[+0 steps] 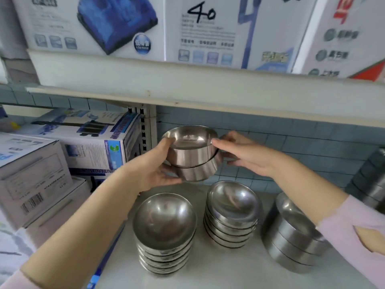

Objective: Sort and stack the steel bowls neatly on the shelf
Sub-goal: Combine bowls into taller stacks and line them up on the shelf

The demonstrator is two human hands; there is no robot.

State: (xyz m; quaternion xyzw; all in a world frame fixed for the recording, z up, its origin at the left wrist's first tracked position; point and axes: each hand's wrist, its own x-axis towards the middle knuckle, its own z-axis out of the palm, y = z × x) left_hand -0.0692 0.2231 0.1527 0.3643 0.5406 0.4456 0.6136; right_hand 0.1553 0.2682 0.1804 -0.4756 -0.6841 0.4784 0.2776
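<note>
Fingers [169, 181] of the left hand [150, 170] curl under and around two nested steel bowls [192, 157], cradling them in the air over the shelf [208, 274] near its back edge, probably to align them for stacking. The right hand [248, 157] reaches in level, its straight fingers steadying the rim. Three bowl stacks [231, 213] stand below.

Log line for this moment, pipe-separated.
two nested steel bowls held above shelf | left hand grips their left side | right hand touches right rim | three bowl stacks stand below
</note>
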